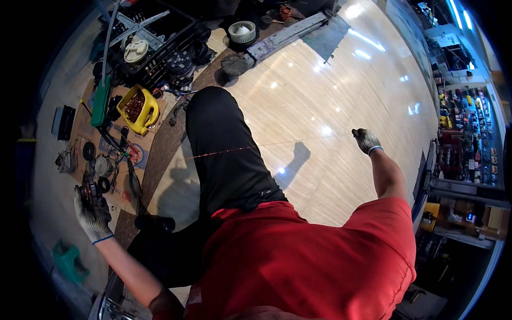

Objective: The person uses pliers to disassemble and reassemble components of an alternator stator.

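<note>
My left hand [94, 217], in a grey-white work glove with dark fingers, grips a dark motor part [93, 196] low on the left. A thin copper-coloured wire [229, 151] runs taut across my dark-trousered leg toward the right. Its far end is pinched in my gloved right hand [366, 140], held out to the right over the shiny floor with the arm extended. Where the wire meets the motor part is too fine to make out. Just beyond my left hand, round dark rings and a metal housing [103, 166] lie on flattened cardboard [121, 184].
A yellow cut-open jug [148, 118] holds copper-coloured bits. Beside it stands a green tool-like piece [100, 101]. Farther back are a black crate [154, 50], a white fan wheel [242, 33] and a long metal beam [290, 36]. A green stool [69, 262] stands lower left; stocked shelves [469, 133] line the right.
</note>
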Motion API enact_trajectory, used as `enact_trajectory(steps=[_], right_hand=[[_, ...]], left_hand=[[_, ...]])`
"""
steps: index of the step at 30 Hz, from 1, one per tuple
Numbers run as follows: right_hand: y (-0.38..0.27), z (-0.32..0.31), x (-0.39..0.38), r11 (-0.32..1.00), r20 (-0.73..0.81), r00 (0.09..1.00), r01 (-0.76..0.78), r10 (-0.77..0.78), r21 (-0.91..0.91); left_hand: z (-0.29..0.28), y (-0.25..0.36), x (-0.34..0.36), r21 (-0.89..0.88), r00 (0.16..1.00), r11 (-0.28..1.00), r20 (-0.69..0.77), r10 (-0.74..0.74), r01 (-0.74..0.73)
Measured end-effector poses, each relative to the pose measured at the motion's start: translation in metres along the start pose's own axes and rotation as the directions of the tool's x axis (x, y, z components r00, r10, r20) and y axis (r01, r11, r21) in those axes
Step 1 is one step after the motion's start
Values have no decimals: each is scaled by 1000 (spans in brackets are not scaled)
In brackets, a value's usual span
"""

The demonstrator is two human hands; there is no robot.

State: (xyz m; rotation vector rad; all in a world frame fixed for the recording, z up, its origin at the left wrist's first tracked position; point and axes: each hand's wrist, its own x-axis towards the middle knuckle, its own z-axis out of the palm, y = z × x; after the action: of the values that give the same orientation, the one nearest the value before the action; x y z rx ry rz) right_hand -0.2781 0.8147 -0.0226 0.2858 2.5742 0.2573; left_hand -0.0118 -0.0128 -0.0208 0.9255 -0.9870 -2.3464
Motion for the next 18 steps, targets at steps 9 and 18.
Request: enact_trajectory(steps=[9,18], right_hand=[[48,17,31,976,-107,994,50,-27,211],[83,55,57,920,-26,956,275,-293,-280]], left_hand=[[2,-7,6,5,999,999,-23,-33,33],[-7,-5,-20,43,978,992,-175,-110,119]])
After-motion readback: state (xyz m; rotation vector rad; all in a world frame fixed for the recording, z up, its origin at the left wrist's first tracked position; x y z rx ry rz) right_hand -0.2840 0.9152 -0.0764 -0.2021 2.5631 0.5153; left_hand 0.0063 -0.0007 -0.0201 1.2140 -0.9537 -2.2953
